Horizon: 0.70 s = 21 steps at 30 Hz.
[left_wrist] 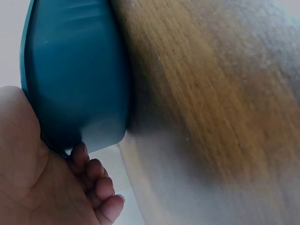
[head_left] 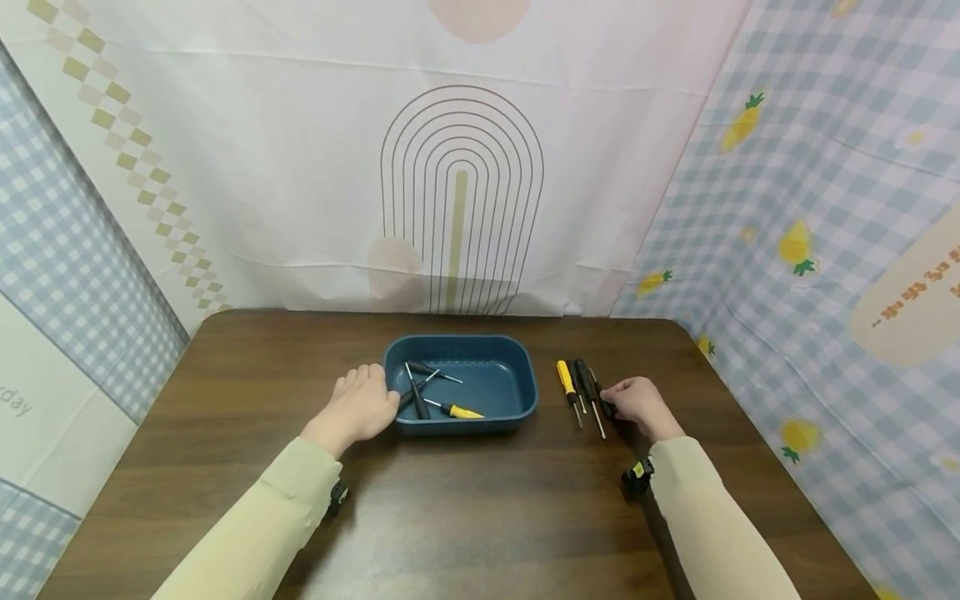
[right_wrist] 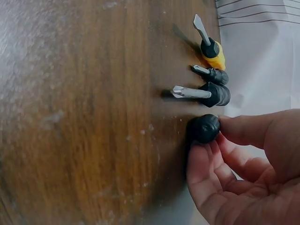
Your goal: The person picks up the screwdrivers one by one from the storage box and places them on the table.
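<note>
Sleeves (head_left: 708,517), hands (head_left: 637,402), brown tabletop (head_left: 480,508), checked cloth (head_left: 847,167)

Head view bright, soft glare on tabletop (head_left: 465,521); left wrist view hazy, blurred.

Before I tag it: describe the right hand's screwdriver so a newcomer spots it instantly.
On the brown table, right of the blue bin, is a row of screwdrivers. Take the rightmost, the black one pinched by the right hand. Its handle faces the person; its three neighbours point their metal tips that way.
</note>
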Tool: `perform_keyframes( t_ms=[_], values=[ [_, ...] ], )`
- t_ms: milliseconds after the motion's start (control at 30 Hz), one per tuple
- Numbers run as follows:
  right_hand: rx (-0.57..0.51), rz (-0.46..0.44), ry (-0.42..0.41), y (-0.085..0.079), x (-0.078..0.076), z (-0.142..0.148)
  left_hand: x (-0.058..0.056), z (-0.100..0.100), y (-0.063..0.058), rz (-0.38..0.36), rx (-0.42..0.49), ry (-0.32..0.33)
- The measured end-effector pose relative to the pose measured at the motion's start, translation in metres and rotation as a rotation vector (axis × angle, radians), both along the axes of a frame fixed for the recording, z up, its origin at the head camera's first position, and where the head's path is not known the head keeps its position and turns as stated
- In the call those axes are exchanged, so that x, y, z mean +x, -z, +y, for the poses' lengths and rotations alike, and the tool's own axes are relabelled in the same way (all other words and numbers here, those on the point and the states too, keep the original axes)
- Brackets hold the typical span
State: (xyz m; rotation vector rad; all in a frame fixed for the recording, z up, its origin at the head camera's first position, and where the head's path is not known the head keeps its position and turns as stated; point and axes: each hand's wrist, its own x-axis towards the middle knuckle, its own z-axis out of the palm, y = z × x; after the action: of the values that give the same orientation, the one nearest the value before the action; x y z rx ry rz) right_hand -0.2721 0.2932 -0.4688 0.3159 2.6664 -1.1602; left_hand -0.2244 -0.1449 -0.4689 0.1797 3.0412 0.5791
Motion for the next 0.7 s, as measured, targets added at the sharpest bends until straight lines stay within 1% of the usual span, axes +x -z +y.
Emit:
perform_keyframes(
  t_ms=[200,700],
  values=[
    [0.006,-0.041,-0.021,-0.0017,0.0016,0.0001,0.0006,0.0001,-0.0020,-0.006,-0.006,0.003],
    [0.017,-0.057,-0.018,0.0003,0.0034,0.0020,-0.0004,0.0004,-0.0009,-0.016,-0.009,0.003]
  ],
)
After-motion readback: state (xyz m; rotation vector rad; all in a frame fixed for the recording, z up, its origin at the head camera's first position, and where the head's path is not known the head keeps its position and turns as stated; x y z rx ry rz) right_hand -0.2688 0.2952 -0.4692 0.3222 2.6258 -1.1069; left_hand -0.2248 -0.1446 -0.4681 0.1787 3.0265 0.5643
